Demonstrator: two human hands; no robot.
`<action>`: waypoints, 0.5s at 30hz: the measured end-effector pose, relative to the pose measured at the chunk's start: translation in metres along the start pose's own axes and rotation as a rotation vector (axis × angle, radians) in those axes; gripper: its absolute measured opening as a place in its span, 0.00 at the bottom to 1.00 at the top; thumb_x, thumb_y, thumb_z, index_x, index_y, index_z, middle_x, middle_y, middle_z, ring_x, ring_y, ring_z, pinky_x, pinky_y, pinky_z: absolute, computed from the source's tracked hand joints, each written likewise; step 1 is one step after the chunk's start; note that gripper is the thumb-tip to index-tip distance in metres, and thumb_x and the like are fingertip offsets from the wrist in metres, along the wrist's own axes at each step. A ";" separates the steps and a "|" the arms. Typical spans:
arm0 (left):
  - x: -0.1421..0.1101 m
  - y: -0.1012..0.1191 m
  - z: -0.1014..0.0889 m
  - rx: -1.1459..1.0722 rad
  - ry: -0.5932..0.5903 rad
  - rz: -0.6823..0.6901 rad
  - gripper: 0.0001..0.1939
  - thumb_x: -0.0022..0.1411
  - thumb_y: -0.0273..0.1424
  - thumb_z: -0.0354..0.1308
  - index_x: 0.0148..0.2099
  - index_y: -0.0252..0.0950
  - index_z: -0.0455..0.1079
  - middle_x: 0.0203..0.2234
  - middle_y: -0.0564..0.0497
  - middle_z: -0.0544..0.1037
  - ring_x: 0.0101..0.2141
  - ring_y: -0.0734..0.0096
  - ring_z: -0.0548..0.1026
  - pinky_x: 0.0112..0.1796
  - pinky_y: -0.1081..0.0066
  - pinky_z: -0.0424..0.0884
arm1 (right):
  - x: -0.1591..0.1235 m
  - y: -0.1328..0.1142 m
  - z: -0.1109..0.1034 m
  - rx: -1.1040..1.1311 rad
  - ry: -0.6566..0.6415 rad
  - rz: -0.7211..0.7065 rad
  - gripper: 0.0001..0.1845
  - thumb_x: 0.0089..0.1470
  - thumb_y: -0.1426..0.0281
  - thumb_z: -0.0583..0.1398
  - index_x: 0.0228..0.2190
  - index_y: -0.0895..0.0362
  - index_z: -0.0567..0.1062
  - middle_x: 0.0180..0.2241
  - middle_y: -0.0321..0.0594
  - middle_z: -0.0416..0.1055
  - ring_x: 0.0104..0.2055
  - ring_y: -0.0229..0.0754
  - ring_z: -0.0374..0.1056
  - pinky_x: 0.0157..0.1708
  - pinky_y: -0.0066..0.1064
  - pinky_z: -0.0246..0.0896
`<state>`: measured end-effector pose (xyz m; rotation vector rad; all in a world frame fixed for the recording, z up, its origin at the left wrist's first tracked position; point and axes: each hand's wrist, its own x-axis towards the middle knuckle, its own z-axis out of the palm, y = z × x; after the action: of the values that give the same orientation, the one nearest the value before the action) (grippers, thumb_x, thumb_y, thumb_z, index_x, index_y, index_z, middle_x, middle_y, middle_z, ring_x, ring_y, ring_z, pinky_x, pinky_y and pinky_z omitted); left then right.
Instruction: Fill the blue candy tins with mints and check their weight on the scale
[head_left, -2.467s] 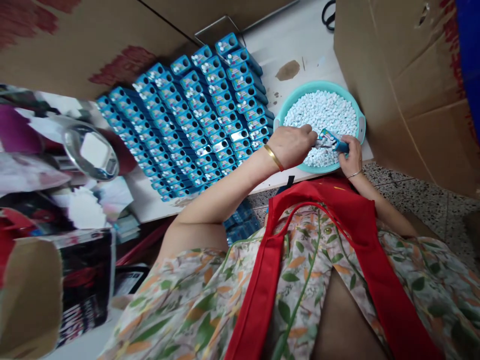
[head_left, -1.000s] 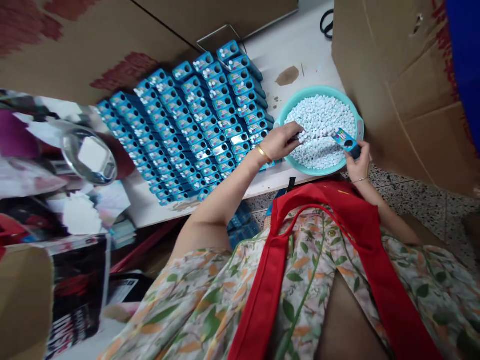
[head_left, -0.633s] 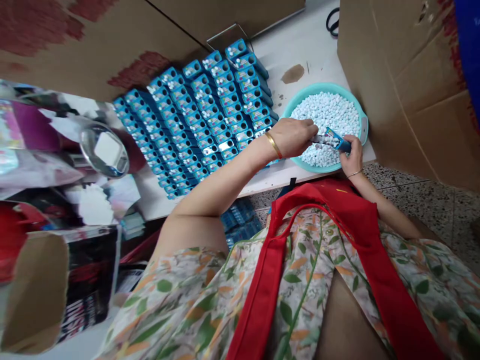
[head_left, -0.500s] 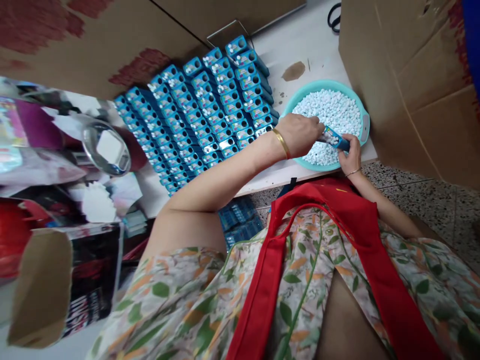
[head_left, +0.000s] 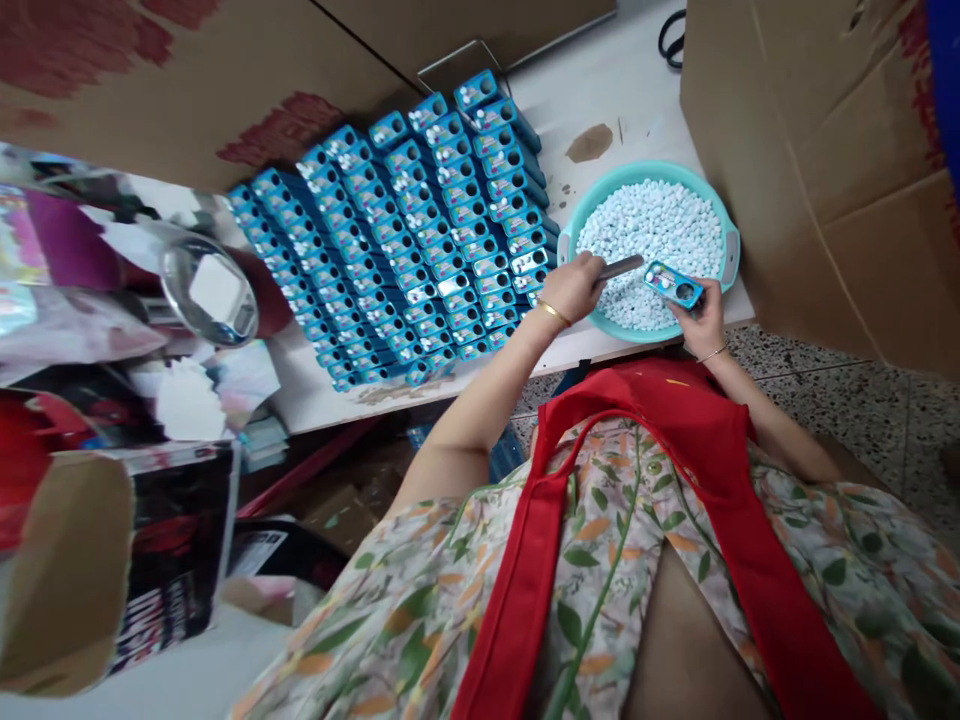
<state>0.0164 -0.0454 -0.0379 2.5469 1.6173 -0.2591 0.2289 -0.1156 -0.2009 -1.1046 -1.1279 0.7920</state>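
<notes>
My left hand (head_left: 572, 289), with a gold bangle at the wrist, is closed round a narrow metal scoop (head_left: 622, 266). The scoop points right, above the small white pellets (head_left: 651, 215) that fill a turquoise basin (head_left: 600, 184). My right hand (head_left: 703, 314) grips one end of a small blue box (head_left: 673, 284) over the basin's near right side. The printed narrow face of the box is turned up, with a round dark hole near my fingers. A few white pellets appear on that face. The scoop's tip is slightly apart from the box.
Rows of similar blue boxes (head_left: 405, 230) stand left of the basin on the white table (head_left: 517, 372). Large cardboard boxes (head_left: 817, 180) border the back and right. Black-handled scissors (head_left: 672, 42) lie at the back. A metal bowl (head_left: 174, 290) and papers are at left.
My left hand has drawn the scoop back leftward from the blue box, and no heap of pellets shows on it now. My right hand has tilted the box so its holed face shows.
</notes>
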 end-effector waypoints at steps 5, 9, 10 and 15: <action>0.009 0.018 0.062 -0.108 -0.075 -0.045 0.15 0.69 0.31 0.48 0.55 0.35 0.68 0.51 0.41 0.73 0.46 0.57 0.74 0.42 0.65 0.68 | 0.001 -0.002 -0.011 -0.083 0.069 0.061 0.28 0.54 0.55 0.65 0.49 0.54 0.64 0.44 0.43 0.66 0.50 0.45 0.67 0.54 0.42 0.66; 0.023 0.025 0.085 -0.363 0.025 -0.028 0.15 0.67 0.31 0.51 0.54 0.35 0.68 0.49 0.43 0.75 0.47 0.61 0.73 0.47 0.66 0.68 | 0.000 -0.001 -0.029 -0.159 0.132 0.089 0.29 0.54 0.56 0.65 0.51 0.54 0.62 0.45 0.44 0.66 0.51 0.46 0.68 0.54 0.43 0.67; 0.023 0.023 0.085 -0.411 0.048 -0.015 0.14 0.67 0.31 0.52 0.53 0.35 0.68 0.48 0.43 0.76 0.46 0.62 0.73 0.48 0.66 0.68 | 0.000 -0.001 -0.033 -0.165 0.154 0.082 0.29 0.53 0.56 0.65 0.50 0.54 0.62 0.44 0.43 0.66 0.50 0.45 0.68 0.53 0.44 0.67; 0.000 -0.001 0.053 -0.529 0.146 0.153 0.13 0.66 0.34 0.53 0.49 0.33 0.69 0.42 0.44 0.77 0.42 0.64 0.73 0.46 0.66 0.69 | 0.000 -0.003 -0.039 -0.150 0.228 0.019 0.25 0.51 0.59 0.66 0.45 0.54 0.63 0.41 0.40 0.66 0.44 0.44 0.69 0.50 0.44 0.68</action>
<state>0.0107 -0.0552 -0.0898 2.2902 1.2979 0.3331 0.2663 -0.1273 -0.1996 -1.2974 -0.9974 0.5861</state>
